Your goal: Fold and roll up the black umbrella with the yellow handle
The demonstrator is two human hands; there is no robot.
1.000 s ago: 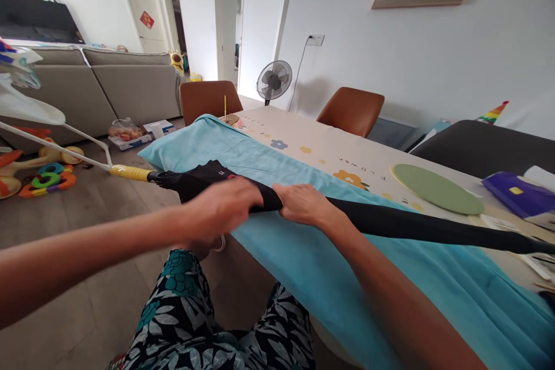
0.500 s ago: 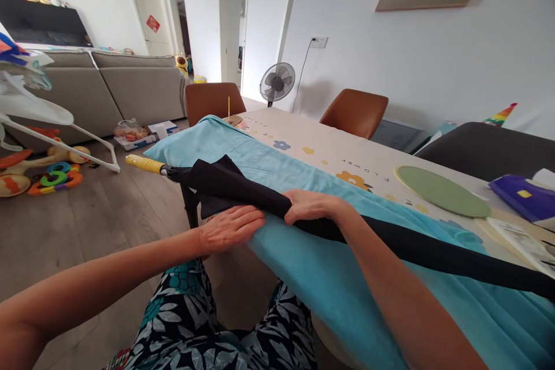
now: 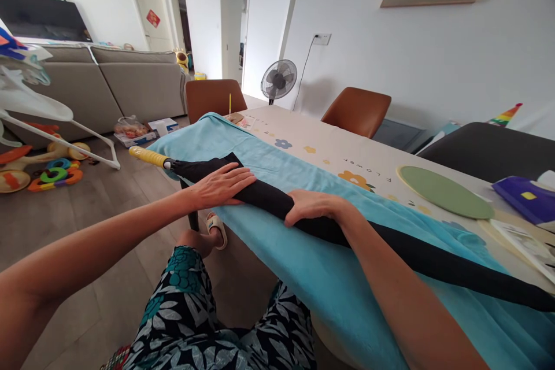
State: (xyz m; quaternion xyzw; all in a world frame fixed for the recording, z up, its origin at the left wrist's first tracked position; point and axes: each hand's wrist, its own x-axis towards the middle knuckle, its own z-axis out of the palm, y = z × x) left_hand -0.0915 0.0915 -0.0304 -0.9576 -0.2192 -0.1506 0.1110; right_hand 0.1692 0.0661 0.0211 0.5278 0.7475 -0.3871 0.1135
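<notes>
A long black umbrella (image 3: pixel 269 196), folded, lies slantwise over a light blue cloth (image 3: pixel 299 263) on the table. Its yellow ribbed handle (image 3: pixel 148 156) points left past the table edge, while the far end runs toward the right edge of the view. My left hand (image 3: pixel 223 184) rests on the black fabric near the handle end, fingers stretched out flat over it. Further along, my right hand (image 3: pixel 315 206) is closed around the wrapped middle, with the thumb on the near side and the other fingers mostly hidden.
A green oval mat (image 3: pixel 444 191) and a purple pack (image 3: pixel 526 199) lie on the right of the table (image 3: pixel 299 127). Brown chairs (image 3: pixel 356 114) and a fan (image 3: pixel 278 79) stand beyond. A white rack (image 3: pixel 37 104) and toys (image 3: pixel 56 175) are on the left.
My left hand has moved up from the near edge onto the umbrella, and the loose flap of black fabric now lies flatter around it. My right hand keeps its grip in about the same place.
</notes>
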